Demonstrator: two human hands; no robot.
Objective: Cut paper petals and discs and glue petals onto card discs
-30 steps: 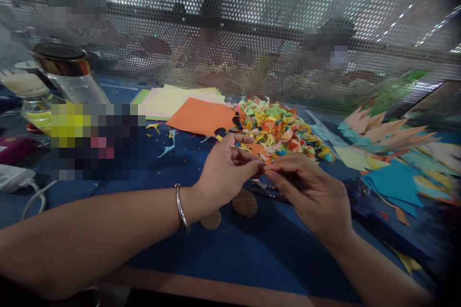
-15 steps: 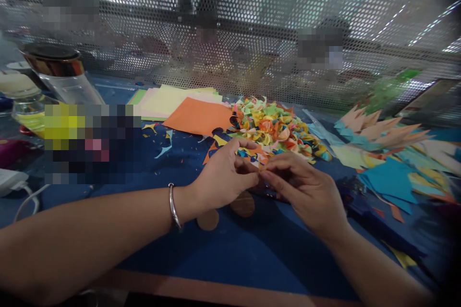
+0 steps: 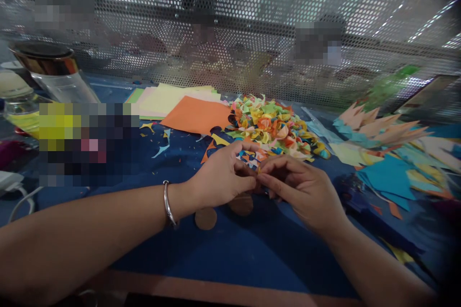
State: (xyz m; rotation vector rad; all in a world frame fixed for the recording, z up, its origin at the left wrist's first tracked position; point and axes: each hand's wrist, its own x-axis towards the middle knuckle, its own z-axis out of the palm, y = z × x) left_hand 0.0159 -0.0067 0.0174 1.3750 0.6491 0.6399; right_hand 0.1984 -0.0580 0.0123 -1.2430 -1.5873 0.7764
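Observation:
My left hand [image 3: 219, 177], with a silver bangle [image 3: 167, 204] on the wrist, and my right hand [image 3: 302, 189] meet fingertip to fingertip above the blue table [image 3: 234, 254]. Both pinch a tiny piece of paper that their fingers mostly hide. Just beyond the fingers lies a heap of small folded paper flowers [image 3: 273, 127] in orange, yellow and green. Below the hands, two round brown discs [image 3: 206, 218] rest on the table.
An orange sheet [image 3: 196, 115] tops a stack of pastel papers at the back. Cut teal, peach and yellow paper shapes [image 3: 392, 153] cover the right side. A clear jar with a metallic lid [image 3: 50, 69] stands far left. A perforated metal screen [image 3: 230, 33] closes the back, with people behind it.
Both hands have dropped slightly toward the table and drawn closer together, keeping their pinch. The view has shifted a little.

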